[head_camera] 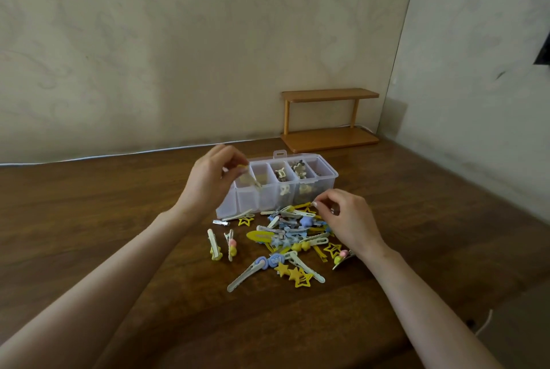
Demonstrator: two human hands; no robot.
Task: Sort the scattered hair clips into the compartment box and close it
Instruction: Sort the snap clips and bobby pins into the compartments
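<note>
plastic box (315,182): i see few clips (280,174) inside, lid open
pile (285,237): mostly unsorted
left hand (208,181): pinching cream clip (253,182)
right hand (349,220): curled at pile, grip unclear

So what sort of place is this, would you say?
Most likely a room in a home: a dark wooden table pushed into a corner of patterned walls, a small wooden shelf at the back, and a heap of hair clips by a plastic box.
</note>
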